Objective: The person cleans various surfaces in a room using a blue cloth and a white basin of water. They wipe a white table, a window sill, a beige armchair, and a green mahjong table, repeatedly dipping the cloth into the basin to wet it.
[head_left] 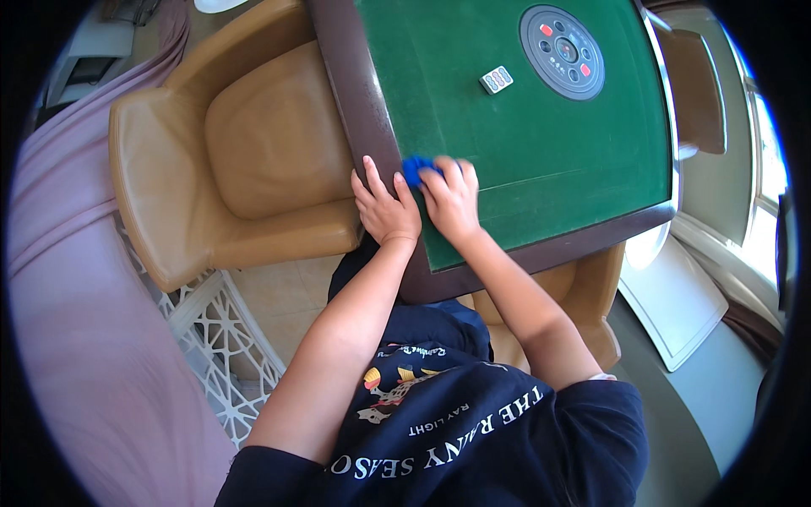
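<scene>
Spreading ahead of both hands and away to their right, a table (583, 160) with a green top and a dark brown rim takes up the most room. A pale purple curtain (93, 329) hangs well off to the left of the left hand. Nearer on that same side, a tan armchair (270, 127) stands against the rim, its seat facing the table. Another tan chair (587, 308) sits behind and to the right of the right hand, partly hidden by the table and the forearm. Beyond the right hand, ahead and to its right, a round grey panel (547, 72) with red and dark buttons is set in the green top. The left hand (387, 207) lies on the brown rim, fingers apart and nothing in its grasp. Just to its right, the right hand (452, 194) curls its fingers onto a crumpled blue cloth (416, 169), pressing it to the green top beside the rim; both are slightly blurred. Smallest is a white tile block (497, 80) with coloured round marks, well ahead and a little right of the right hand.
</scene>
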A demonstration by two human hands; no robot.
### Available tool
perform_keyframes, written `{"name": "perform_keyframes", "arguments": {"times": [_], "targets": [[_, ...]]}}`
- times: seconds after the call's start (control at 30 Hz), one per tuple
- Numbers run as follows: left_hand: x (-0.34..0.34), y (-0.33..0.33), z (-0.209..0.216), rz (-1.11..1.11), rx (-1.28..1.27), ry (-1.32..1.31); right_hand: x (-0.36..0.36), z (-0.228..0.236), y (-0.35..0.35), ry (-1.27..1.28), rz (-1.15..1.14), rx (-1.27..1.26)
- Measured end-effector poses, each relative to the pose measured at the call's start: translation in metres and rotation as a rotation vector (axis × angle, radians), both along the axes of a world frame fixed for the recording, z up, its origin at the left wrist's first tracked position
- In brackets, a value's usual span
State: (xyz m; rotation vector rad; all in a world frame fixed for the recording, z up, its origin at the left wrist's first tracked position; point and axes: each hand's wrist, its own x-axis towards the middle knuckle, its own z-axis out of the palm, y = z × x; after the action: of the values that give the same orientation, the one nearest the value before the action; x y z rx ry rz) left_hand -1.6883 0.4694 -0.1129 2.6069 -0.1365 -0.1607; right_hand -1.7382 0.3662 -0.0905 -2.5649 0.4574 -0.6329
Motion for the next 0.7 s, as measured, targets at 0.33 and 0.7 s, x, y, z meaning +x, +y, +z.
{"name": "perform_keyframes", "arguments": {"times": [0.33,0.7], "targets": [[0.005,-0.001,-0.003,0.001,0.029,0.02,0.065,-0.017,-0.052,-0.062,-0.074,-0.131],[0.003,0.001,-0.005,-0.001,0.062,0.005,-0.006,-0.015,-0.073,0.068,-0.67,-0.217]]}}
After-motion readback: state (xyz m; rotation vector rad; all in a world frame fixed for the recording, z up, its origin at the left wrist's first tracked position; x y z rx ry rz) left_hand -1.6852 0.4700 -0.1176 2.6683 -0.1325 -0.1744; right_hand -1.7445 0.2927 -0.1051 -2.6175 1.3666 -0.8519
